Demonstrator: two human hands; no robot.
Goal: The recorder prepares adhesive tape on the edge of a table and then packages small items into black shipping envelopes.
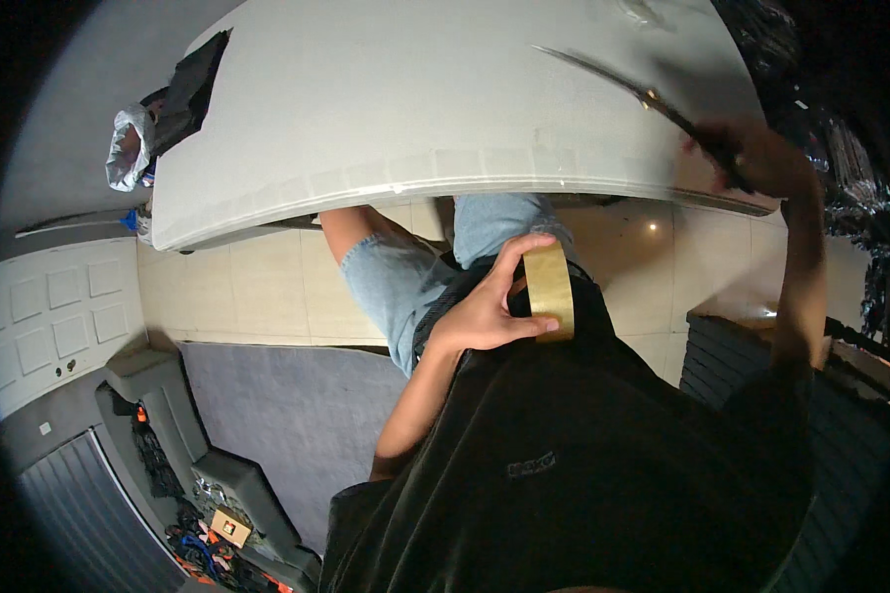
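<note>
Close to my body, below the table's near edge, my left hand (480,308) is closed round a roll of tan packing tape (551,292). The thumb lies on its lower rim and the fingers reach over its upper rim. Out to the right, my right hand (761,158) grips the handles of a pair of scissors (663,107), partly blurred. Their long blades look closed or nearly so, and point up and left over the white table (386,99). The scissors and the tape are well apart.
A black flat piece (193,94) and a crumpled plastic bag (129,148) sit at the table's left end. Clear plastic (643,12) lies at its far right. Shiny black plastic (845,168) hangs at the right, and a grey sofa (237,474) stands lower left.
</note>
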